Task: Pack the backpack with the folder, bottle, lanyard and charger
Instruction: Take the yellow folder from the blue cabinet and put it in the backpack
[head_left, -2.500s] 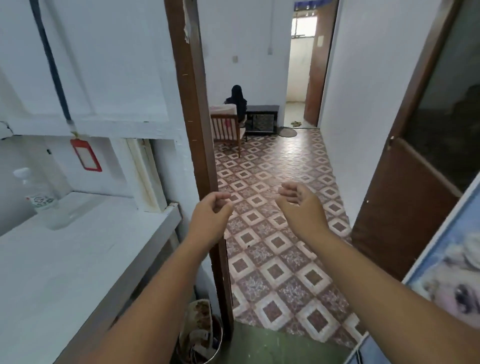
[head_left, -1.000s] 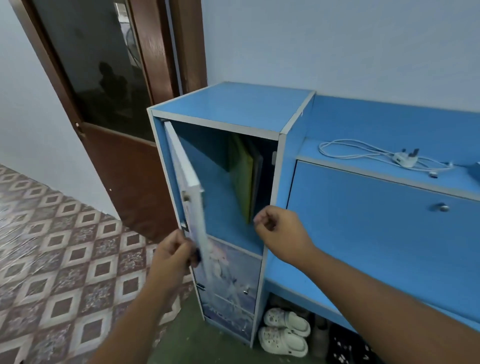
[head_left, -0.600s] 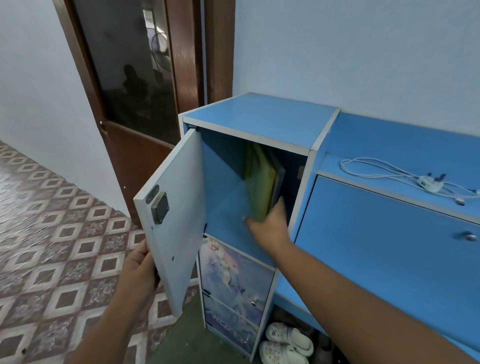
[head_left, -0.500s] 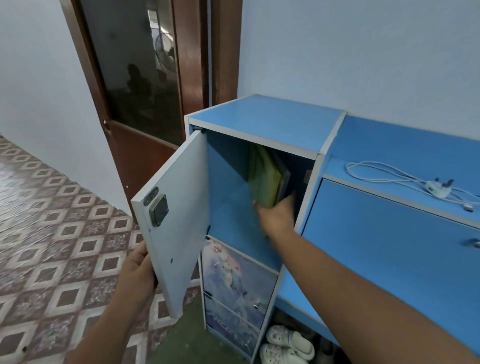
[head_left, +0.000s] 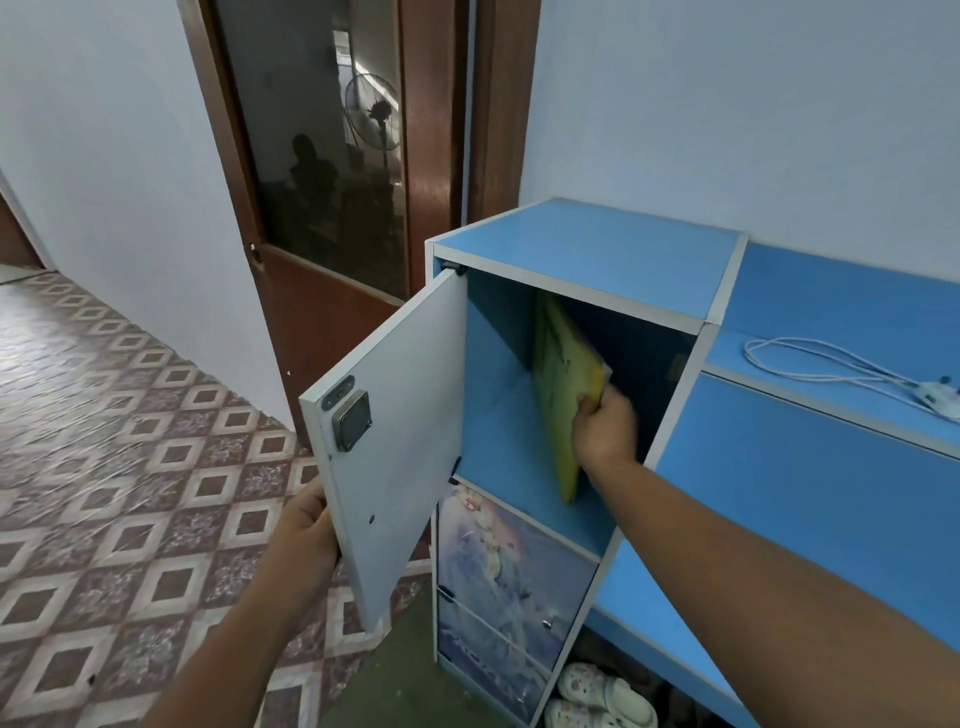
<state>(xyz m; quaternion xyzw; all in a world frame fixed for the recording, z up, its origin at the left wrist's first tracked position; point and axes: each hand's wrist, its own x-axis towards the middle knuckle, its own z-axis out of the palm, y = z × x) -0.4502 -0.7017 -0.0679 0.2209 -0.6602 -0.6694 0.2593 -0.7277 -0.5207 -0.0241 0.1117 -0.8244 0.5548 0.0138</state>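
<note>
Right grip (head_left: 605, 428) newly round tilted folder (head_left: 561, 384)

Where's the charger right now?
The white charger lies on the low blue shelf at the head view's far right, beside the open cupboard.

Single head-worn view, forward and down, close upon the open blue cabinet (head_left: 582, 249).

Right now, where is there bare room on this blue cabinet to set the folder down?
The cabinet top, against the wall, is bare; so is the compartment floor left of the folder. The charger and its cable crowd the lower shelf, and the right hand grips the folder on its right.
</note>
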